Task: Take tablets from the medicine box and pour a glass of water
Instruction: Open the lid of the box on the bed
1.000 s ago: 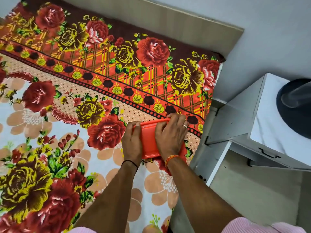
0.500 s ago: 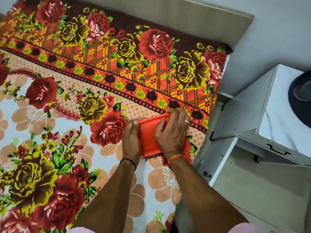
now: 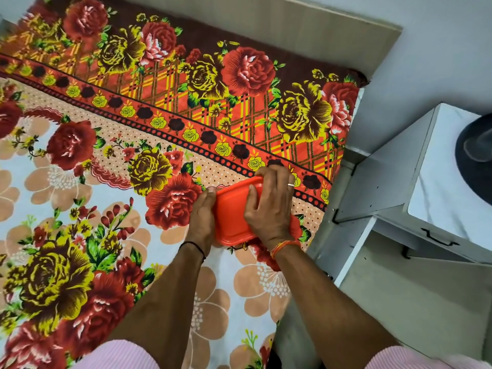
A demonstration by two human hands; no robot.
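An orange-red plastic medicine box [image 3: 231, 211] with its lid on lies on the flowered bedsheet [image 3: 111, 161], close to the bed's right edge. My left hand [image 3: 201, 217] presses against the box's left side, fingers curled along its rim. My right hand [image 3: 269, 203] lies over the lid's right part, its fingers hooked on the far edge. The box's right side is hidden under that hand. No tablets, glass or water show.
A white bedside cabinet [image 3: 394, 187] with a black drawer handle [image 3: 436, 237] stands right of the bed. A dark round object [image 3: 476, 158] sits on its top at the frame's right edge. A beige headboard [image 3: 292, 20] runs along the far side.
Both hands stay on the box; the right fingers have shifted on the lid's far edge. The view has tilted slightly, moving the box a bit rightward in frame.
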